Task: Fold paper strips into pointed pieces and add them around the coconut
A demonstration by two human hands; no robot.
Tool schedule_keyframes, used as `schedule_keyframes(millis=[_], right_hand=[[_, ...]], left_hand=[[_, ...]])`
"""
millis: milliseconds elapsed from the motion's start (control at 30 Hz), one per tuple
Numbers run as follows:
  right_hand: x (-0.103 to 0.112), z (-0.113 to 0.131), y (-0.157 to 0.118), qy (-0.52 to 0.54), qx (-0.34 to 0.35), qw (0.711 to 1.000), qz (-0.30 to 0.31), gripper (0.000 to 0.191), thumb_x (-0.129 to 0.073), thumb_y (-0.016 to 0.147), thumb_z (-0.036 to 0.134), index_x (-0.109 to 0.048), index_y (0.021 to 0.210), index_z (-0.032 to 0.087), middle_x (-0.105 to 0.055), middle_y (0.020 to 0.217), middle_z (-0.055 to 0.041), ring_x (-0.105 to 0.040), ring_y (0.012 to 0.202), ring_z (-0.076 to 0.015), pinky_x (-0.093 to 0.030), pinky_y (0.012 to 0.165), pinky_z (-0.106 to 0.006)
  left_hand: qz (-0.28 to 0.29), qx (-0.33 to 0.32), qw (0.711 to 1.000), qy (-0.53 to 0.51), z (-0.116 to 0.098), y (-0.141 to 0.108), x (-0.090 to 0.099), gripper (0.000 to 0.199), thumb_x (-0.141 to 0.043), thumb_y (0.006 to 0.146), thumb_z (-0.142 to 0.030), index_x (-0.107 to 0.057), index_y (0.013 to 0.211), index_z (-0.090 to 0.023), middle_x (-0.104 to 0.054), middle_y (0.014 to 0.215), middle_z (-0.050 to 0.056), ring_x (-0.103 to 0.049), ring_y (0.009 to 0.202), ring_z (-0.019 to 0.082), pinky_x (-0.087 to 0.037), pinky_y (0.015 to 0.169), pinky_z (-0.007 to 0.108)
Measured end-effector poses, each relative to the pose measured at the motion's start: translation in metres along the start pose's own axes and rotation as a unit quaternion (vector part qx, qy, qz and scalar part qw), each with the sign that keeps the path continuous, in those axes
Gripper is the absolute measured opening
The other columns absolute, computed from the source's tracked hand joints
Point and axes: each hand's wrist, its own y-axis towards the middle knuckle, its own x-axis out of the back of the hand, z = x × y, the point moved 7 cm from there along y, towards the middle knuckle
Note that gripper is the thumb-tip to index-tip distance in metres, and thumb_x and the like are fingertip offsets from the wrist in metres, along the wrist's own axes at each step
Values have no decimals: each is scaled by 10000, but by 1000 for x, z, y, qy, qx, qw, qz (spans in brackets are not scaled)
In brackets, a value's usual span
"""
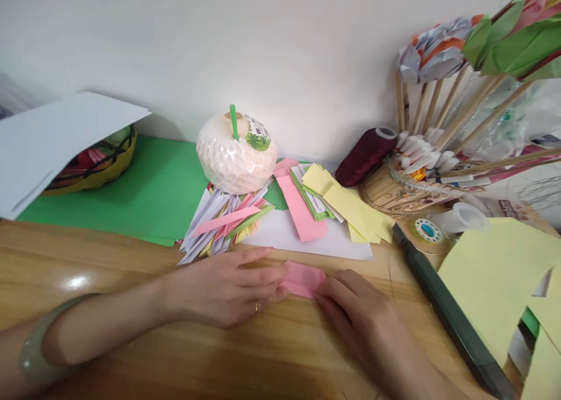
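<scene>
A small pink paper piece (302, 278) lies on the wooden table between my hands, with a crease running along it. My left hand (232, 286) rests with its fingers stretched out, the tips on the paper's left end. At the other end, my right hand (357, 303) pinches the paper's right edge between thumb and fingers. Just behind the left hand is a pile of folded paper strips (223, 221) in white, pink, green and yellow. Flat pink paper strips (300, 207) and yellow paper strips (346, 201) lie on a white sheet (302, 236) beyond the pink piece.
A wrapped coconut (236, 154) with a green straw stands against the wall. Right of it are a dark red thread spool (366, 157), a wicker basket (394, 189) with paper flowers (432, 52), a dark green cutter-like tool (451, 312) and yellow sheets (477, 277). Green sheets (162, 178) lie left.
</scene>
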Motion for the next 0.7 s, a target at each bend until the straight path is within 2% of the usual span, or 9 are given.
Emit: schedule_keyframes(millis=[167,300,433,533,633,700], right_hand=[[0,1,2,4,2,1000,16,238,-359,945,158,-545,800,191,-555,760,-44,-551,657,-161,-455,555,-262],[1,2,4,10,3,1000,25,227,-365,948,161,-529,797,198,-552,762,-36,-545,651,-156,-454,557,-260],[1,-1,3,52,7,999,14,184,-377,951,160,-546,892,198,-555,837,-45,-561,708,-152,-476,615,-266],[3,-5,1,80,13,997,5,176,-385,955,164,-559,954,193,-544,899,-55,-555,733,-140,-476,636,-257],[10,1,-1,50,62,997,19,186,-418,940,154,-597,909,192,-556,857,-55,-531,753,-167,-450,639,-292],[12,11,-2,31,102,993,50,180,-451,919,145,-624,938,193,-572,833,-58,-520,775,-190,-435,658,-325]], left_hand=[[11,6,1000,13,0,0,-4,309,-336,974,-130,-604,1127,-113,-660,1144,77,-459,1245,132,-210,1138,360],[-18,25,1000,-5,2,2,1,345,-285,995,-134,-617,1089,-117,-671,1119,48,-466,1238,123,-162,1155,345],[-27,29,999,4,2,4,3,358,-275,1002,-120,-627,1063,-147,-687,1062,7,-498,1195,147,-217,1132,368],[-48,26,998,24,3,4,6,367,-274,1006,-121,-637,1035,-167,-697,1006,-5,-552,1086,148,-292,1081,350],[-94,19,995,36,3,2,9,356,-294,1005,-124,-648,990,-160,-704,940,-1,-564,1010,141,-341,1026,325],[-108,20,993,48,3,1,9,336,-315,992,-102,-648,977,-144,-699,962,12,-558,1006,146,-354,1003,329]])
